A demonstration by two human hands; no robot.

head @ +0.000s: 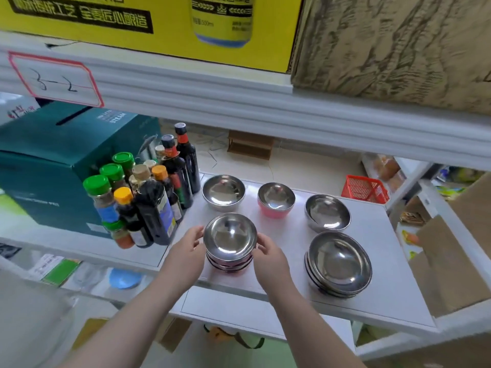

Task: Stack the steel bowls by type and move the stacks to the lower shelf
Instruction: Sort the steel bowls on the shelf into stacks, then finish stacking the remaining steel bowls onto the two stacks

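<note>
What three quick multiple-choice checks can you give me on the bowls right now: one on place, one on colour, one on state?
1. Where does the pink bowl stand?
A. At the back, between two plain steel bowls
B. On top of the front right stack
C. Among the bottles

2. What colour are the caps on the spice jars at the left?
A. Blue
B. Green
C. White

3. What are the hands doing with the front left stack?
A. Both rest away from it
B. Only one touches it
C. One is on each side of it

Answers: 1 A, it sits between the back left bowl and the right bowl. 2 B, the lids are bright green. 3 C, the left hand and right hand flank the stack with fingers at its rim.
</note>
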